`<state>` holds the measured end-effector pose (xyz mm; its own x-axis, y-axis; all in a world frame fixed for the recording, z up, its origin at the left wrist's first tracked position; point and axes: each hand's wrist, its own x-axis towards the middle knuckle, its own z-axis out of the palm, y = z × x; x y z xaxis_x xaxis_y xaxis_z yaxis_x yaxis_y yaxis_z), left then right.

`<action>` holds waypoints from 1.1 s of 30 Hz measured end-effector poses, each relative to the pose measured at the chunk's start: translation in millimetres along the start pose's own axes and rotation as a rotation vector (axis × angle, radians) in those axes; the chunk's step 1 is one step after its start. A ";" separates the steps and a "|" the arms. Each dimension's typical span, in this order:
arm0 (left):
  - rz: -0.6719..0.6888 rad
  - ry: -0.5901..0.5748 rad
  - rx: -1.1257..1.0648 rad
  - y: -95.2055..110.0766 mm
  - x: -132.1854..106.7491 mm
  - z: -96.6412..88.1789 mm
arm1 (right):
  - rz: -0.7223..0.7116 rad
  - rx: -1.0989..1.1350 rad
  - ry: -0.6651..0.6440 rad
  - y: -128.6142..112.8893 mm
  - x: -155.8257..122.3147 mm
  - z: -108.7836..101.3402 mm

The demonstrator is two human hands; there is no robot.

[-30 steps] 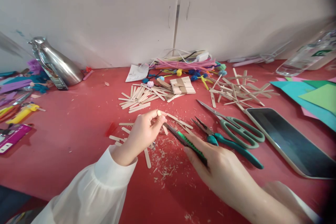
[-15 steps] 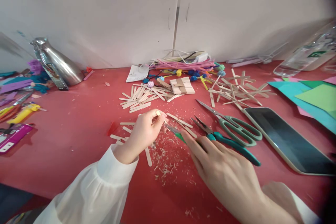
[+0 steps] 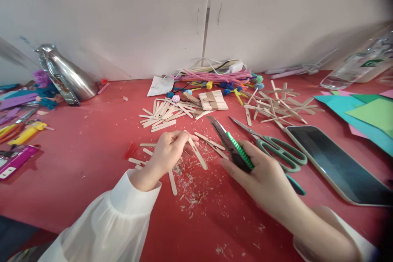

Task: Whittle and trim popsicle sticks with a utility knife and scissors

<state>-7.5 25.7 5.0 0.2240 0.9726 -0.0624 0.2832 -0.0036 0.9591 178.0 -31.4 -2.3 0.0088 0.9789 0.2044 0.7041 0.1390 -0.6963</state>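
Note:
Between thumb and fingers, my left hand (image 3: 168,149) pinches one end of a wooden craft stick (image 3: 198,154), which slants down to the right and has a small slot in it. My right hand (image 3: 260,172) is closed around a green and black utility knife (image 3: 238,149); its blade points up and to the left, apart from the stick. Wood shavings (image 3: 196,192) are scattered on the red table under both hands. Loose craft sticks (image 3: 211,142) lie beside and below the left hand. Green-handled scissors (image 3: 281,151) rest just beyond the right hand, which partly covers teal-handled pliers (image 3: 295,184).
A phone (image 3: 337,163) and coloured paper (image 3: 368,114) lie at the right, near a plastic bottle (image 3: 356,65). Piles of sticks (image 3: 166,112), a banded stick bundle (image 3: 214,100) and pink pipe cleaners (image 3: 215,75) are at the back. A metal jug (image 3: 69,73) stands left.
The knife has moved away from the stick, and its blade has swung upward as my right hand turned. The stick in my left hand has turned and now shows its length.

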 end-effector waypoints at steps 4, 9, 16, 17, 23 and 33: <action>-0.052 -0.061 -0.121 -1.3 -2.4 7.7 | -0.035 0.098 0.003 -4.8 -3.6 10.0; -0.126 -0.126 -0.255 -0.4 -4.7 14.1 | -0.098 0.146 -0.083 -5.1 -9.5 17.6; -0.215 -0.125 -0.295 -1.0 -3.8 16.2 | -0.097 0.239 -0.115 -5.0 -10.2 18.4; -0.216 -0.122 -0.286 -1.2 -3.6 16.4 | -0.092 0.246 -0.117 -5.4 -10.3 18.2; -0.193 -0.114 -0.225 -1.5 -3.7 16.1 | -0.024 0.237 -0.122 -8.2 -8.0 15.2; -0.049 -0.129 -0.197 3.4 -4.4 9.2 | 0.197 0.419 -0.109 -7.8 3.7 10.4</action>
<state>1.1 19.3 6.0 0.3351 0.9327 -0.1330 0.1125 0.1005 0.9886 165.1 -27.3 -3.2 0.0227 0.9996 -0.0169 0.3492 -0.0238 -0.9367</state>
